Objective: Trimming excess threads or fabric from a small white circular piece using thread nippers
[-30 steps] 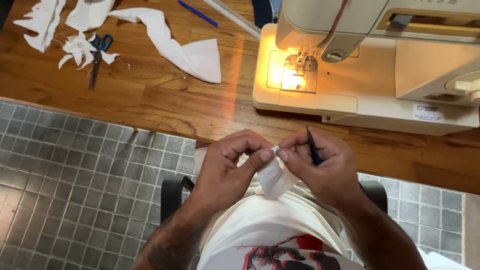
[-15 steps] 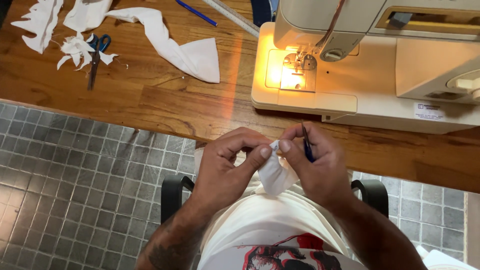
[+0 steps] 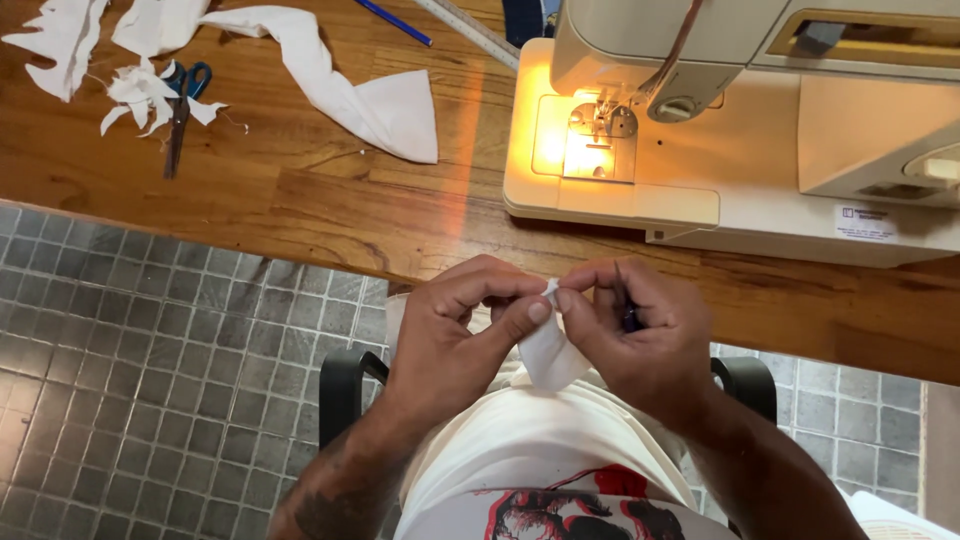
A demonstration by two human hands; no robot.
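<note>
Pinching a small white fabric piece (image 3: 550, 350) between both thumbs, you've got your left hand (image 3: 450, 335) and right hand (image 3: 640, 340) closed tight on its top edge, right over your lap. Your right hand also has a dark pen-like thing (image 3: 630, 318) tucked in its fingers. Just beyond your knuckles sits the lit sewing machine (image 3: 740, 130) on the wooden table (image 3: 300, 210), with scissors (image 3: 180, 110) and white fabric scraps (image 3: 350, 80) well off past your left hand.

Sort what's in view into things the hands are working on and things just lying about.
In hand:
left hand and right hand pinching a small white fabric piece
dark pen tucked in the right hand

Lying about:
scissors
white fabric scraps
blue pen
sewing machine
</note>
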